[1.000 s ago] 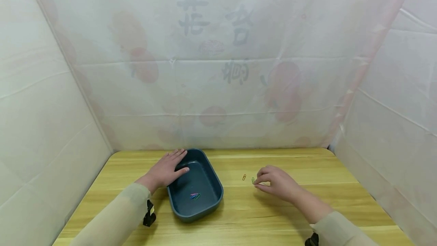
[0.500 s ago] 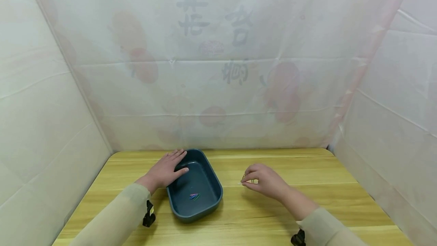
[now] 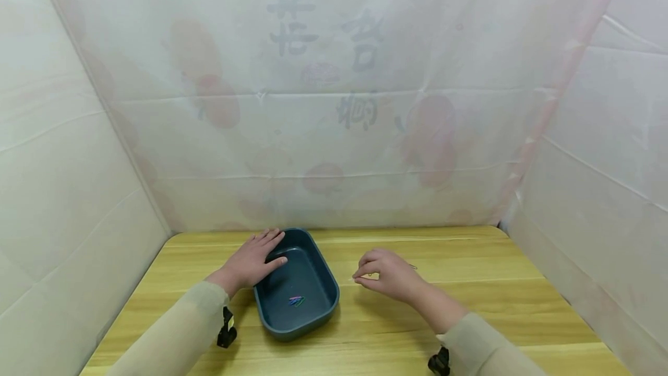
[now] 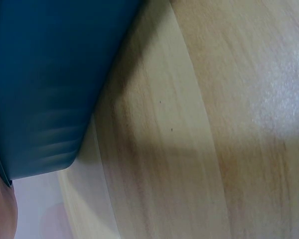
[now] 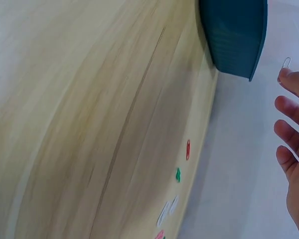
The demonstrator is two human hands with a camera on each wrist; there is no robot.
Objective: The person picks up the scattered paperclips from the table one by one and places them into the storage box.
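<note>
The left hand (image 3: 254,261) lies flat, fingers straight, on the far left rim of the blue tray (image 3: 318,312), which stands on the wooden surface (image 3: 469,306) with a few coloured clips (image 3: 296,301) in it. Just right of the tray, the right hand (image 3: 388,274) hovers with its fingers (image 5: 289,82) curled, pinching a pale paper clip (image 5: 285,63) at the fingertips. More clips (image 5: 182,162) lie loose on the surface in the right wrist view.
</note>
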